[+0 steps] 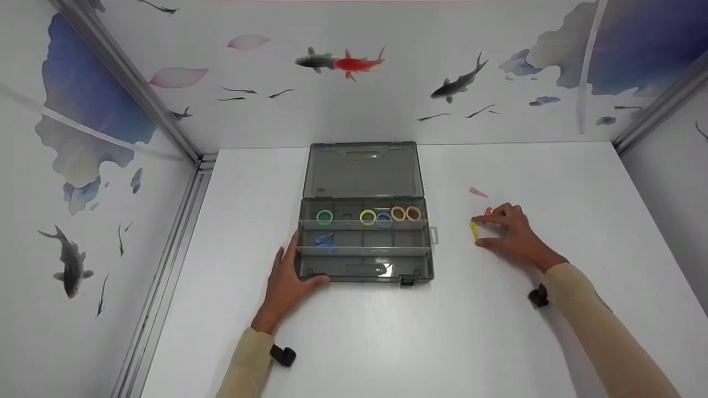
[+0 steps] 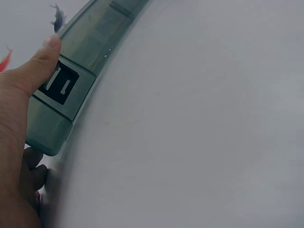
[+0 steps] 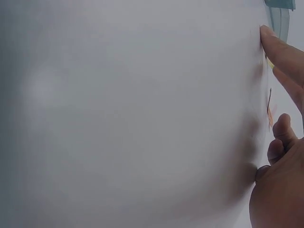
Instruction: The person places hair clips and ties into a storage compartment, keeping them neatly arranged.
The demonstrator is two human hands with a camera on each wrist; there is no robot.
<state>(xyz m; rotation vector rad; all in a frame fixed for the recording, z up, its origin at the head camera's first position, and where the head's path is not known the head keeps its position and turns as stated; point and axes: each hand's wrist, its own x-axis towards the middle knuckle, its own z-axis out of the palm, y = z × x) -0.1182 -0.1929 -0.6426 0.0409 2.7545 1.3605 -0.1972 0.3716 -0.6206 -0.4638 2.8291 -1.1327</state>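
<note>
In the head view my right hand (image 1: 511, 235) pinches a small yellow hair clip (image 1: 474, 230) between index finger and thumb, low over the table right of the box. An orange piece (image 1: 489, 211) is partly hidden behind the fingers, and a pink clip (image 1: 478, 192) lies just beyond. At the near left corner of a grey see-through compartment box (image 1: 365, 271), my left hand (image 1: 287, 287) rests with fairly straight fingers along the side and its thumb against the front. The left wrist view shows that thumb (image 2: 45, 59) beside the dark latch (image 2: 60, 83).
The box lid (image 1: 362, 170) is folded back toward the wall. Its back row holds a green ring (image 1: 324, 210), a yellow ring (image 1: 367, 211), a blue ring (image 1: 384, 214) and two tan rings. Blue clips (image 1: 325, 239) lie in the middle row. Printed walls border the white table (image 1: 387, 348).
</note>
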